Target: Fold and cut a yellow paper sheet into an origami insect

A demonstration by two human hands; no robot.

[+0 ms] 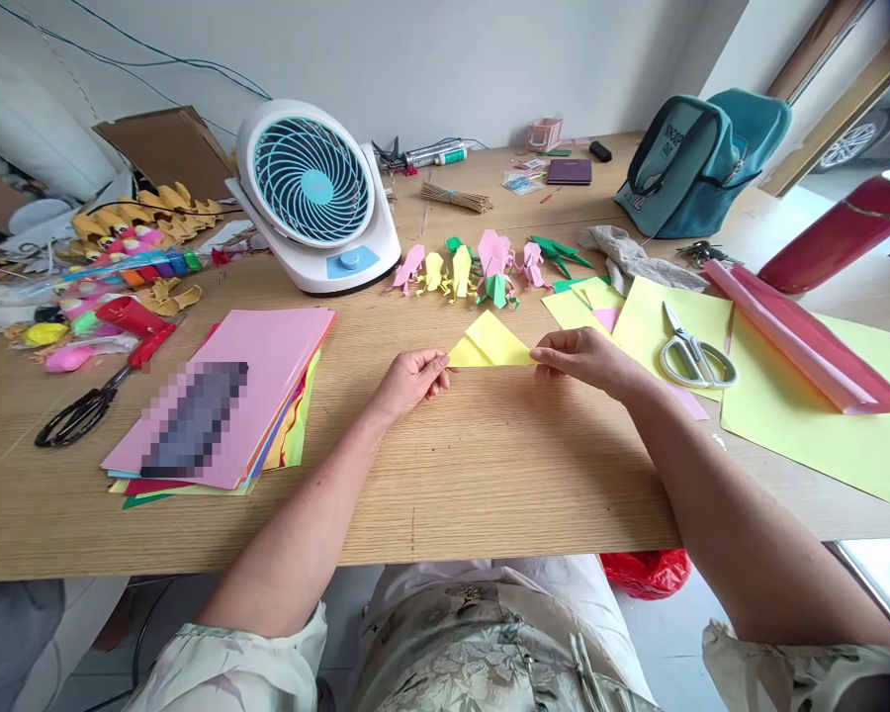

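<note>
A yellow sheet of origami paper (490, 341), folded into a triangle with its peak pointing away from me, is stretched between my two hands just over the wooden table. My left hand (413, 378) pinches its left corner between thumb and fingers. The opposite corner is pinched by my right hand (579, 358). Crease lines and a folded layer show on the paper's face. Beyond it stands a row of small folded paper figures (461, 272) in pink, yellow and green.
On the left lie a stack of coloured paper (267, 346), black-handled scissors (81, 415) and a white fan (315, 188). To the right are yellow sheets (808, 435), white-handled scissors (693, 356), a rolled pink sheet (801, 341), a red bottle (838, 237) and a teal bag (682, 168).
</note>
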